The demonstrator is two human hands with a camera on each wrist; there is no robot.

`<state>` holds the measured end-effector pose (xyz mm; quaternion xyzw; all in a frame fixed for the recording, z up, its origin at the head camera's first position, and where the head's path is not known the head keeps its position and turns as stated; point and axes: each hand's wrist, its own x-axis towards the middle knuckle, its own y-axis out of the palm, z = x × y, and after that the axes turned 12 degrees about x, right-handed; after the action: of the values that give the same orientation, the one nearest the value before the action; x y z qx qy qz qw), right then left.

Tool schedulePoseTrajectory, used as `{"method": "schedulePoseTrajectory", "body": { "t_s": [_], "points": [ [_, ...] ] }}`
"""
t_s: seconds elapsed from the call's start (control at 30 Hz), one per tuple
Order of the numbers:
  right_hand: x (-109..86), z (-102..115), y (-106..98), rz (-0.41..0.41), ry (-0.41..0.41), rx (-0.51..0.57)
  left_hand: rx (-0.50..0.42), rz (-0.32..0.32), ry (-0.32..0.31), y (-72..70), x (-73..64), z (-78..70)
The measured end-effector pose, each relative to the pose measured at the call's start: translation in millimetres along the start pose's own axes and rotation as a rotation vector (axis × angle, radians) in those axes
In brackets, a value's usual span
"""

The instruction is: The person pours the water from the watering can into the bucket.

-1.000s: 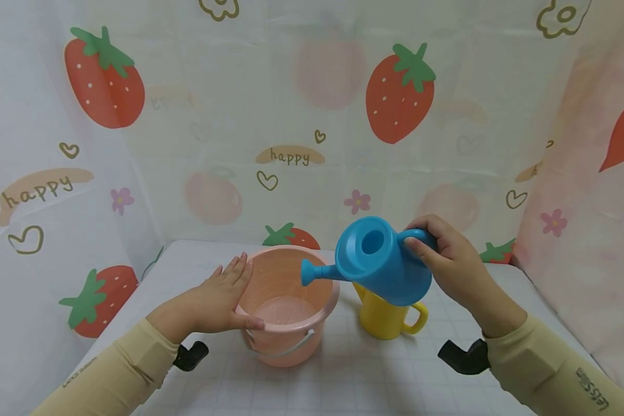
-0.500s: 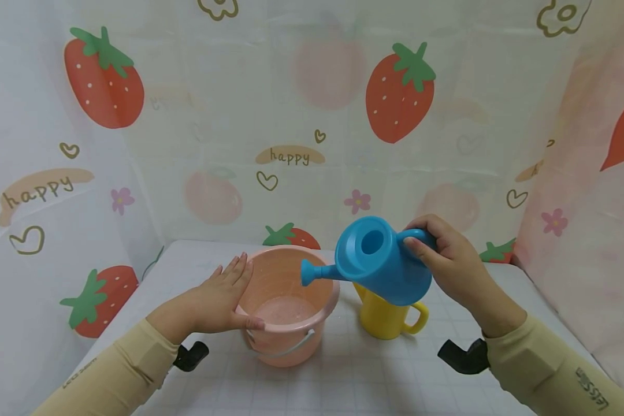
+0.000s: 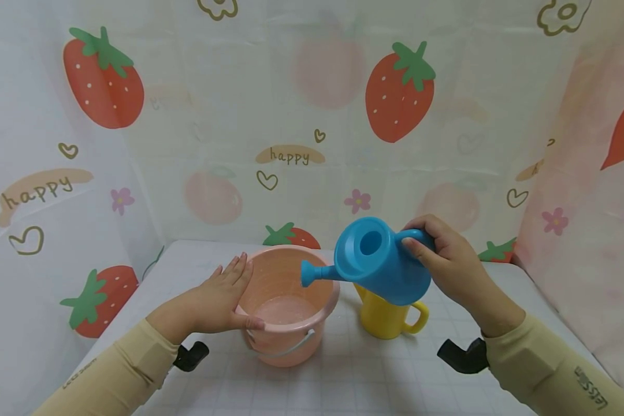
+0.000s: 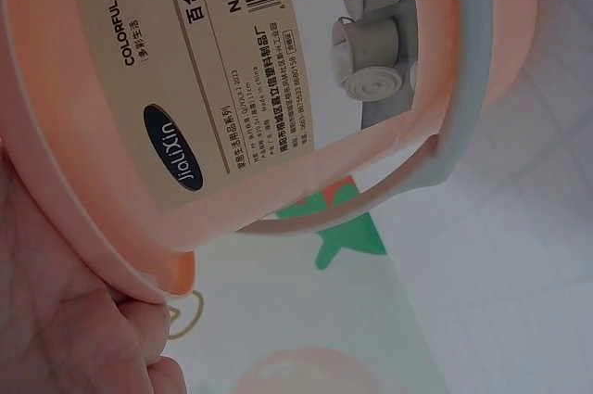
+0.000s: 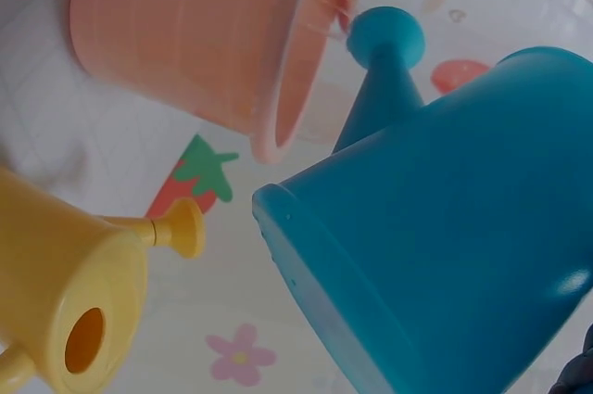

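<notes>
A pink bucket [image 3: 286,274] with a thin pale handle stands upright on the table. My left hand [image 3: 208,300] rests on its left rim, fingers straight and thumb along the near edge. With my right hand [image 3: 452,271] I grip a blue watering can [image 3: 382,268] by its handle, raised and tilted left. Its flared spout end [image 3: 307,273] hangs over the bucket's opening. In the right wrist view, faint thin streaks run between the spout end [image 5: 386,35] and the bucket, and small drops dot the can's base. The left wrist view shows a printed label [image 4: 213,69] on the bucket.
A yellow watering can [image 3: 382,318] stands on the table right of the bucket, partly hidden behind the blue one. The table [image 3: 364,381] has a white grid-patterned cover. Strawberry-print curtains [image 3: 338,156] enclose the back and sides.
The blue watering can and right hand have shifted very slightly left. My left hand and the bucket stay where they were.
</notes>
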<state>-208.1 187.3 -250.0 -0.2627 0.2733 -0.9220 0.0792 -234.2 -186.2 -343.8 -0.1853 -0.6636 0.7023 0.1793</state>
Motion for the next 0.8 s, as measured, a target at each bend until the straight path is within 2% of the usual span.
{"method": "schedulePoseTrajectory", "body": {
  "t_s": [0.8],
  "points": [
    [0.3, 0.5, 0.4, 0.003, -0.011, -0.009, -0.002, -0.004, 0.003, -0.8, -0.6, -0.8]
  ]
}}
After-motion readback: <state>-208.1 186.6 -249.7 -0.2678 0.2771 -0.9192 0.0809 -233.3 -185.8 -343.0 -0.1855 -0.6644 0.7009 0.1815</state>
